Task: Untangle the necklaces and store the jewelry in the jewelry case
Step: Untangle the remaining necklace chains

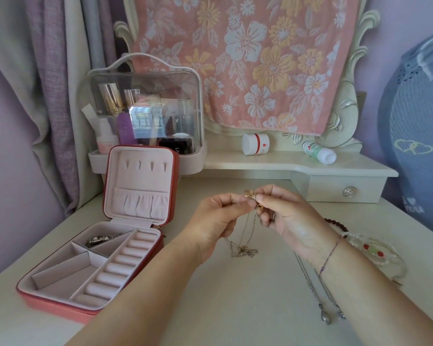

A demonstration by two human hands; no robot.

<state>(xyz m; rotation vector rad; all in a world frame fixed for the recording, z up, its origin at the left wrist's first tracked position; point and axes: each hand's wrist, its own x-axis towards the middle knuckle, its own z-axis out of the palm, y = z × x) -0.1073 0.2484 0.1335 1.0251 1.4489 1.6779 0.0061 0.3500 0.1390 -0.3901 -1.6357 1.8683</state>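
My left hand (216,217) and my right hand (283,213) meet above the table and both pinch a tangle of thin necklaces (251,196) with gold pendants at the top. The chains hang down between the hands, and their lower end (243,250) lies bunched on the table. An open pink jewelry case (95,268) stands at the left with its lid upright. A silver piece (99,240) lies in its back compartment. The ring rolls are bare.
A silver chain with two drop pendants (328,313) lies on the table under my right forearm. Beaded bracelets and a dark bead strand (370,245) lie at the right. Behind stand a clear cosmetics box (145,113), a white jar (255,144), a small bottle (319,152) and a drawer (345,192).
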